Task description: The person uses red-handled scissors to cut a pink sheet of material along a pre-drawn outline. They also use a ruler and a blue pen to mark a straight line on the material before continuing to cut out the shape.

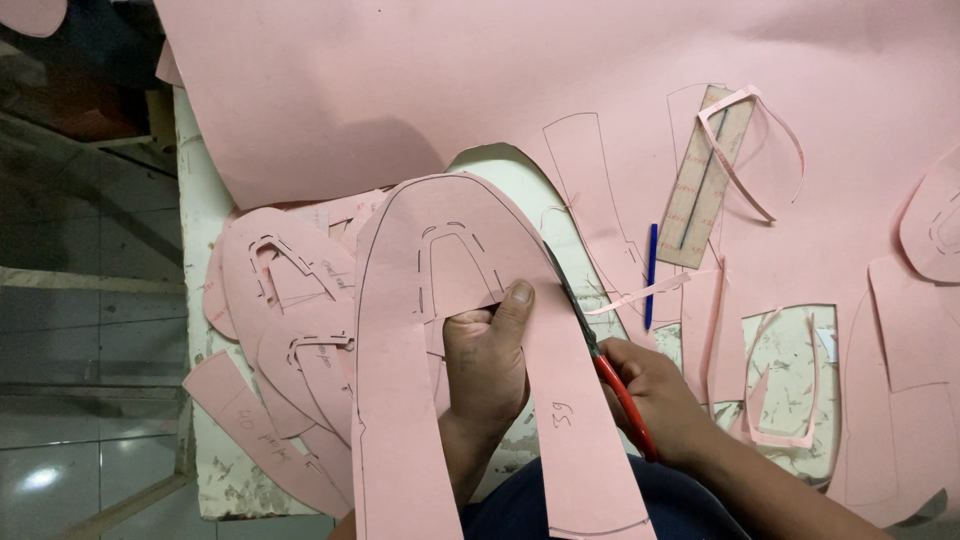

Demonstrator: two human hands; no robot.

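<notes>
Your left hand point(487, 360) reaches forward, thumb flat on top and fingers point(468, 320) curled under in a pinch. Just beside it, your right hand point(650, 395) is closed, forearm angled back.

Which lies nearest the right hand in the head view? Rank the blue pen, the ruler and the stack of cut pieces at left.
From the right hand:
1. Blue pen, just above it.
2. Ruler, farther up.
3. Stack of cut pieces, far left.

matt pink paper pattern point(470, 330), glossy red plastic scissor handles point(625, 400)
</notes>
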